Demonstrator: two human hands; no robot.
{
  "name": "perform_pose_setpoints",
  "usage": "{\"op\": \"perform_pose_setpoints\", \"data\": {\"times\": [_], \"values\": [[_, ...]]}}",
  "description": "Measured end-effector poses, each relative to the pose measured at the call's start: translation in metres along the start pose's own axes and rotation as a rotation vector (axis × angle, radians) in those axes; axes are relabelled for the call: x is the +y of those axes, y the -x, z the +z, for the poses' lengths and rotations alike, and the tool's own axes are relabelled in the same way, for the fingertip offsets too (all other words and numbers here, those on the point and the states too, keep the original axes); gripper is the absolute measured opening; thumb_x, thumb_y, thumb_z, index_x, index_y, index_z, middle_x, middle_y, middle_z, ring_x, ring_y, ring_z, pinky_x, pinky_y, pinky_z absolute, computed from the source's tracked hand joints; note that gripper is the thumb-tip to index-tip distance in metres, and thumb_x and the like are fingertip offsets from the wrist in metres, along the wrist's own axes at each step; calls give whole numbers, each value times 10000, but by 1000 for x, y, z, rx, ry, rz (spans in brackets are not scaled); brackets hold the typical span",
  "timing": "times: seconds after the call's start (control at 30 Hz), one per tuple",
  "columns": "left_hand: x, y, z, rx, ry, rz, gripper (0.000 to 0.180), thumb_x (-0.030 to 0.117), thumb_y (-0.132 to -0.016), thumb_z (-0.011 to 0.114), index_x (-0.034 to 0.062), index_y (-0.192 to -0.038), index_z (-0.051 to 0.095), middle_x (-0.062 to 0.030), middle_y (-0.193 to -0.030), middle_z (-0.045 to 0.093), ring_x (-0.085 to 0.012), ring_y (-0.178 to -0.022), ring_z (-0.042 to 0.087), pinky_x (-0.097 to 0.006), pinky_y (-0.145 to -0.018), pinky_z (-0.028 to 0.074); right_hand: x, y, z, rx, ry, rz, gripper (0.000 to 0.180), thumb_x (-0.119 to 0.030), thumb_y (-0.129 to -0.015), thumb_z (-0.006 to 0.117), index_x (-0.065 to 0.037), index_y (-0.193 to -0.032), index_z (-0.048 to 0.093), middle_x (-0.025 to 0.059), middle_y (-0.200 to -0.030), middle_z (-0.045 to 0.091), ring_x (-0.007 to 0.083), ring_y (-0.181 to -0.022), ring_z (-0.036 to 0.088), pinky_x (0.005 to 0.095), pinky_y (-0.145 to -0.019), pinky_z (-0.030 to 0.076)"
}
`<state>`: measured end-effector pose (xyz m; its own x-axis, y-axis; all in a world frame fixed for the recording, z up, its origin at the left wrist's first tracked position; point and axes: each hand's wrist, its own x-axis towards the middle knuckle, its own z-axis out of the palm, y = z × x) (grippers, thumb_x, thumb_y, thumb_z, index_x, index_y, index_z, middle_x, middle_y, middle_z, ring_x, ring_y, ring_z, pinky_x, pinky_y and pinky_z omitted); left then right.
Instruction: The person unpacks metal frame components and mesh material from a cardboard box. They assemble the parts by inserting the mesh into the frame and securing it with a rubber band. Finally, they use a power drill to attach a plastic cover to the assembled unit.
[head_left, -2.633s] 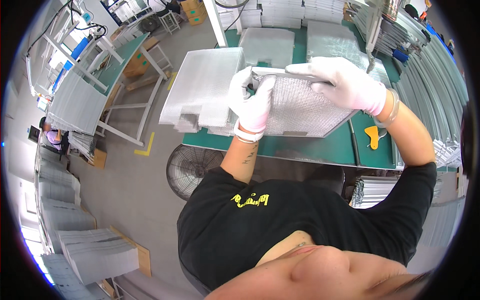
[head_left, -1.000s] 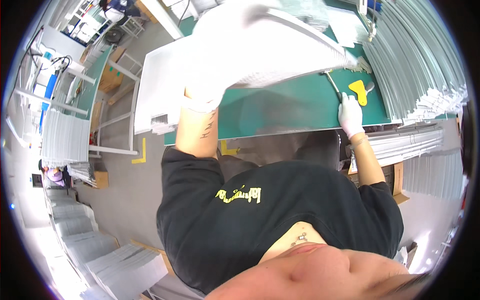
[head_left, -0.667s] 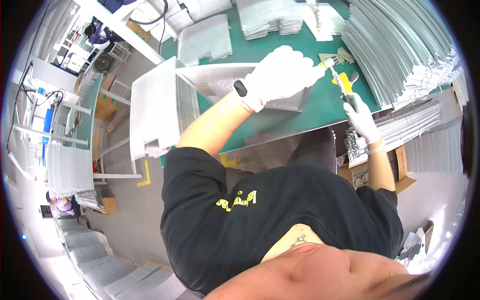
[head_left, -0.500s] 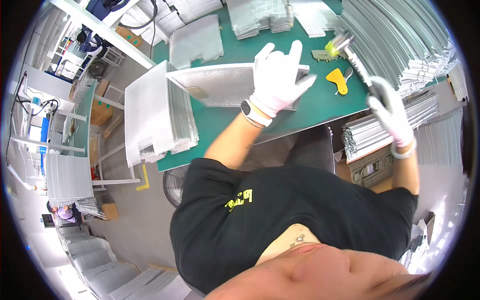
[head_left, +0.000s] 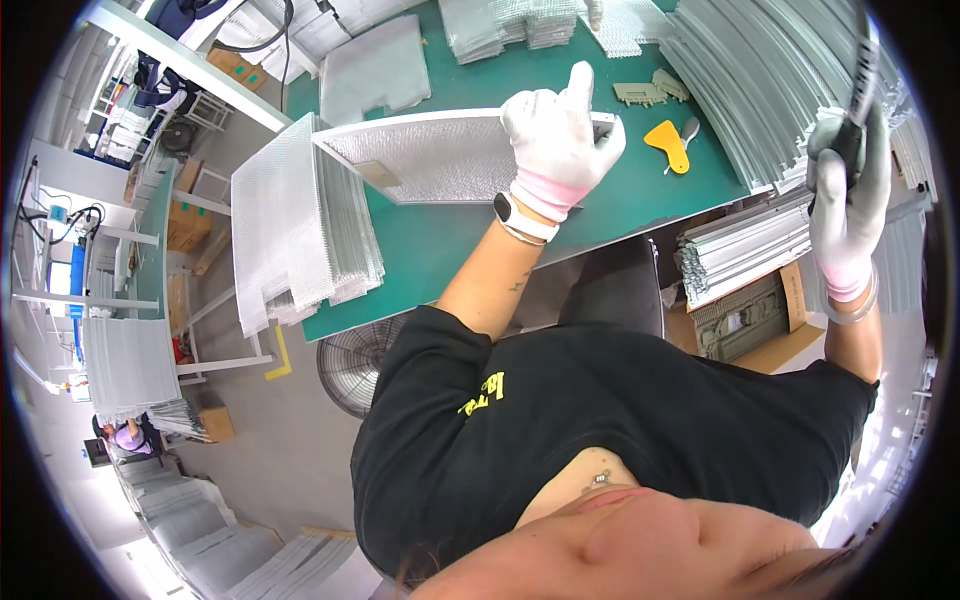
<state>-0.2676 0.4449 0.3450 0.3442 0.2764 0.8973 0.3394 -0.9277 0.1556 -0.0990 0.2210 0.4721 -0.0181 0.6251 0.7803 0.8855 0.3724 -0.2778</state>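
Note:
My left hand (head_left: pixel 560 135), in a white glove with a pink cuff, grips the right end of a framed silver mesh panel (head_left: pixel 430 160). The panel stands on its long edge on the green table (head_left: pixel 470 235), and part of it is hidden behind my hand. My gloved right hand (head_left: pixel 850 205) is closed round the black grip of a mallet (head_left: pixel 863 85), raised at the far right. Its head is out of sight at the picture's rim. Beyond my left hand lie a yellow scraper (head_left: pixel 667 147), a small grey-handled tool (head_left: pixel 690 128) and olive-coloured plastic pieces (head_left: pixel 640 94).
A stack of mesh sheets (head_left: pixel 285 220) overhangs the table's left edge. More sheets (head_left: pixel 375 70) lie at the back. Long metal strips (head_left: pixel 735 80) are piled on the right, with another bundle (head_left: pixel 745 255) below, above a carton (head_left: pixel 770 345). A floor fan (head_left: pixel 360 365) stands under the table.
My right hand has lifted the mallet up and to the right, away from the table. My left hand stays at the panel's end. The whole view has shifted slightly.

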Motion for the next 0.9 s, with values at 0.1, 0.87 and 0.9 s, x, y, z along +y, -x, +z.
{"op": "perform_pose_setpoints", "data": {"times": [0.1,0.87,0.9], "values": [[1,-3,1,0,-6,18,732,305,-659,776,-17,-1269,531,-4,-775,526,-187,-728,512,-374,-834,358,-3,24,24,-76,77,72,550,6,-921,526,-33,-1450,380,134,-966,600,207,-773,584,298,-693,494],[3,-2,-12,75,11,118,288,305,-698,752,119,-873,619,-20,-714,511,-214,-688,513,-398,-750,371,83,96,143,-893,304,671,609,-124,-843,577,-148,-1434,434,293,-1280,509,429,-1129,549,444,-976,456],[6,0,-11,131,-3,128,218,285,-701,742,137,-775,600,-21,-666,474,-216,-651,498,-396,-716,360,89,83,150,-715,362,526,617,-149,-847,589,-135,-1440,420,309,-1273,488,430,-1153,524,468,-994,436]]}}
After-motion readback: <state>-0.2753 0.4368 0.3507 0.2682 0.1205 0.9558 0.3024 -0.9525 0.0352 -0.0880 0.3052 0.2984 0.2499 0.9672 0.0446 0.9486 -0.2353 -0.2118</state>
